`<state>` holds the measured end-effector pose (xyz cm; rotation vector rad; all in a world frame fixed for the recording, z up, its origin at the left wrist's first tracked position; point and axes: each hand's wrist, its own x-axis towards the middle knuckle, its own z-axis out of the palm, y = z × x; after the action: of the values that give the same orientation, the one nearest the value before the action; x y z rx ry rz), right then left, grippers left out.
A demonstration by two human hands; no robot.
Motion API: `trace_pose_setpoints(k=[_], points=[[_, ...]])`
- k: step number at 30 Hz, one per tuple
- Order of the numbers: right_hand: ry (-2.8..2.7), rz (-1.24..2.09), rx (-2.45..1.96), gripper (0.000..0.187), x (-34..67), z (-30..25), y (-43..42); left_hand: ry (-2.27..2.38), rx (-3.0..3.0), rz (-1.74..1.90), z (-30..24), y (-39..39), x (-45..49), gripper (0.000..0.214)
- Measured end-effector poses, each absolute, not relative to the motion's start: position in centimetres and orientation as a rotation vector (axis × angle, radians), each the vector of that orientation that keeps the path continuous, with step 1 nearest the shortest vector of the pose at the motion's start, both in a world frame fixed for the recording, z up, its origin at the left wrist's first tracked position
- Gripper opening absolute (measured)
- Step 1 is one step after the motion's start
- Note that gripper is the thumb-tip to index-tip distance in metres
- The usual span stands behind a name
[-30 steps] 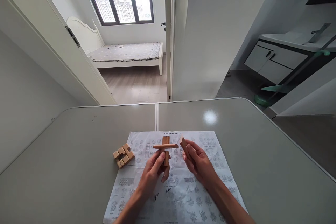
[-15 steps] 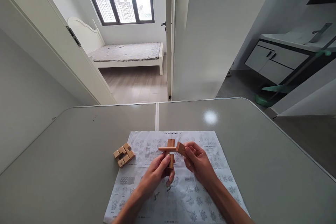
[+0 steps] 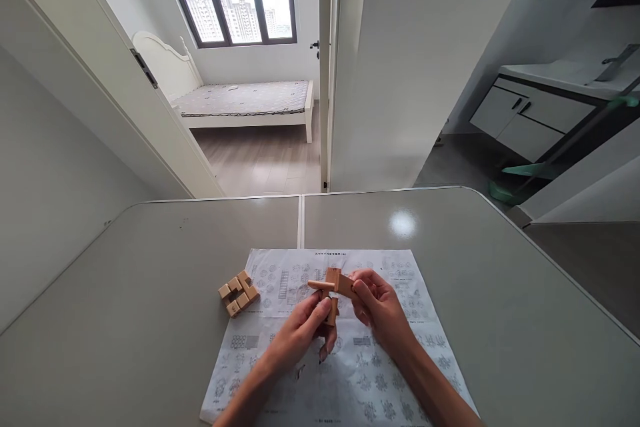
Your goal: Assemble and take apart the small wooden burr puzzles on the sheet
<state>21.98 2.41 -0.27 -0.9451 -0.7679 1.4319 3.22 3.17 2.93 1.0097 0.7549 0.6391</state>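
The wooden cross was held above the printed sheet, in the lower centre of the frame, with a wooden block at its right side (whether the two touched could not be told). The person's left hand pinched the cross between thumb and fingers from below. The right hand pinched the block between thumb and fingers. Farther left, a cluster of wooden pieces lay at the sheet's edge. All this was over a grey table; beyond, a bed stood at upper left.
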Motion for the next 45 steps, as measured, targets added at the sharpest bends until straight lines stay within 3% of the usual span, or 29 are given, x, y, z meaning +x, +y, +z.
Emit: trace_pose_setpoints(k=[12,33,45], points=[[-0.815,1.563,-0.866,0.039,21.6,1.1,2.0,0.653,0.738,0.743,2.7,3.5,3.0,0.04],[-1.012,1.463,-0.93,0.033,21.3,0.7,2.1,0.579,0.78,0.474,2.8,3.4,1.8,0.045],[-1.041,1.573,-0.93,0.038,21.7,1.1,2.1,0.587,0.691,0.535,1.7,3.5,2.0,0.048]])
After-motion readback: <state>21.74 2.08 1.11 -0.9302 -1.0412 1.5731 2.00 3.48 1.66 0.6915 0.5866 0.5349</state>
